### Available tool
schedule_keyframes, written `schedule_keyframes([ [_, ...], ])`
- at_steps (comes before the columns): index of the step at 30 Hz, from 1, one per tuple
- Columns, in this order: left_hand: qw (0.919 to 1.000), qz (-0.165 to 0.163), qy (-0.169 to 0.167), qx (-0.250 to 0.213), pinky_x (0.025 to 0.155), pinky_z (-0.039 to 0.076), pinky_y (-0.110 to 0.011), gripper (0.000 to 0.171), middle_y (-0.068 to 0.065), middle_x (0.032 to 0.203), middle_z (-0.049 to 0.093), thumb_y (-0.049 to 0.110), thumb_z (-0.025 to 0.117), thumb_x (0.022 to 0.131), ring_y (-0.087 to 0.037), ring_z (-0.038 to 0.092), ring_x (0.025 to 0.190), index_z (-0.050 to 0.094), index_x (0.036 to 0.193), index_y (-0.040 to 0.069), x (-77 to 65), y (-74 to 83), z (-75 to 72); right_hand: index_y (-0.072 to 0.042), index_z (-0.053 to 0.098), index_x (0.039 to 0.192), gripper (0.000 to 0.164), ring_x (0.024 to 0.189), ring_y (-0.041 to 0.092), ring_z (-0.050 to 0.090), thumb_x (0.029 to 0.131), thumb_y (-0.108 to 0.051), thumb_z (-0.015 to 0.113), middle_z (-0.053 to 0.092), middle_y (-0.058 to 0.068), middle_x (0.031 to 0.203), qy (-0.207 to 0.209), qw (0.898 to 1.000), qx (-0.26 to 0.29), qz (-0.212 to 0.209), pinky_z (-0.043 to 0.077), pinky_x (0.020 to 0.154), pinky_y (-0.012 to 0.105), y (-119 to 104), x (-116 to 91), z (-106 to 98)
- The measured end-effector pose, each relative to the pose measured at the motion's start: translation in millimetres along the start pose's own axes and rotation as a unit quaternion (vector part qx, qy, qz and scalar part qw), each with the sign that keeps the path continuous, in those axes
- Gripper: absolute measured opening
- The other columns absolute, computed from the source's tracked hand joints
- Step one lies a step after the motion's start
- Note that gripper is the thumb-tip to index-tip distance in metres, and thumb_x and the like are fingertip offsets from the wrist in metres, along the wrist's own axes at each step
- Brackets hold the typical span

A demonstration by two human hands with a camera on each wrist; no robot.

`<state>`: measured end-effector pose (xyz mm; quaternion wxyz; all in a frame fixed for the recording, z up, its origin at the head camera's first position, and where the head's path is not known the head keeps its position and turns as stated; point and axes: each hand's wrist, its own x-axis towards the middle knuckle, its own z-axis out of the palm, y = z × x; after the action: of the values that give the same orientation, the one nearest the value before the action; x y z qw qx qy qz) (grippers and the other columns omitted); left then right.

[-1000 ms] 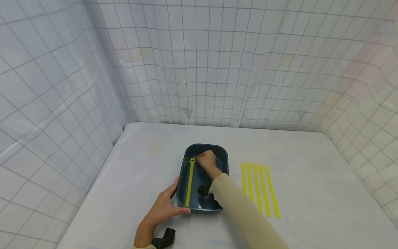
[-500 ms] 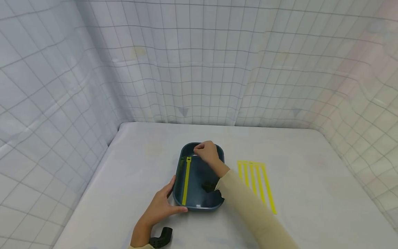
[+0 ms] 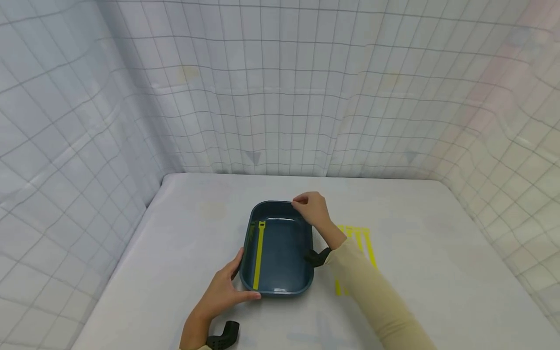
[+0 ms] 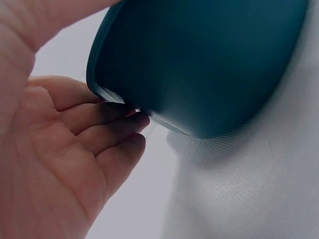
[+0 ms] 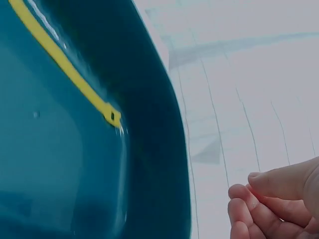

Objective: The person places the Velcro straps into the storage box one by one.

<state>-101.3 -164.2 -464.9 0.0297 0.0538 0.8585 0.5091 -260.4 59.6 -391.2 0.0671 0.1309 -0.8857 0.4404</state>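
Observation:
In the head view, a dark blue rectangular tray [image 3: 280, 257] stands mid-table. A yellow cable strap [image 3: 259, 253] with a slotted head lies lengthwise inside, along its left wall. My left hand [image 3: 223, 291] grips the tray's near left corner, thumb along the near end and fingers against the left side. In the left wrist view, those fingertips meet the outer wall. My right hand [image 3: 312, 209] hovers by the far right corner, fingers loosely curled, thumb touching the index fingertip. The right wrist view shows nothing between them and the strap's slotted head [image 5: 112, 115] inside the tray.
Several more yellow straps [image 3: 367, 243] lie side by side to the right of the tray, partly hidden under my right sleeve [image 3: 376, 291]. White gridded curtains [image 3: 262, 97] enclose the white table [image 3: 201, 218] at the back and sides.
My right hand has risen from inside the tray and moved right, over the far right rim. The left hand keeps its hold. The whole view has shifted slightly.

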Motion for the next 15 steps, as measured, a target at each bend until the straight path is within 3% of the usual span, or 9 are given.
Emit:
schedule_keyframes([
  [6,0.9999,-0.012,0.006,0.003,0.102,0.032,-0.042,0.117,-0.011,0.147,0.026,0.035,0.088,0.055,-0.027,0.028,0.132,0.021,0.146,0.006,-0.6,-1.2,0.2,0.001,0.071,0.09,0.014,0.08,0.025,0.062,0.084,-0.01,0.065,0.068,0.012,0.086,0.022,1.0,-0.014,0.004,0.051,0.071,0.038,11,-4,-11],
  [15,0.9999,-0.011,0.005,0.003,0.102,0.031,-0.043,0.117,-0.011,0.147,0.025,0.036,0.088,0.055,-0.028,0.028,0.132,0.021,0.146,0.005,0.0,0.8,0.5,0.003,0.07,0.091,0.015,0.081,0.026,0.063,0.084,-0.01,0.065,0.068,0.013,0.087,0.02,0.999,-0.012,0.023,0.052,0.071,0.038,28,-6,-25],
])
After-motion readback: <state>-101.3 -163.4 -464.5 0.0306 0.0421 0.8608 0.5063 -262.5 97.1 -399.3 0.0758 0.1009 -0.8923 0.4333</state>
